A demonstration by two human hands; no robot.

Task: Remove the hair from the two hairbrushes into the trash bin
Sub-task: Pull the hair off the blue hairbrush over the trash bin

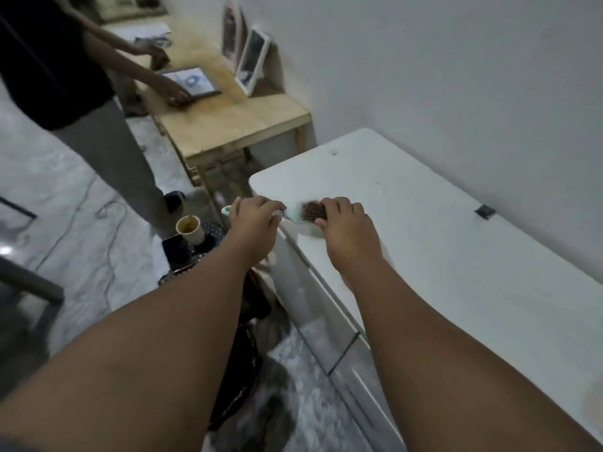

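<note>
A pale mint hairbrush (293, 216) with dark brown hair in its bristles lies across the near left corner of the white table (424, 223). My left hand (253, 225) is closed around its handle, whose end pokes out to the left. My right hand (346, 230) rests over the bristle head, fingers curled onto the hair. A black trash bin (182, 252) with a dotted dark liner stands on the floor just left of the table, below my left hand. I see no second hairbrush.
A used paper cup (191, 228) sits in the bin. A wooden table (235, 115) with picture frames stands beyond, where another person (98, 125) leans over a frame. Cables run across the marbled floor at left. A small dark object (485, 211) lies near the wall.
</note>
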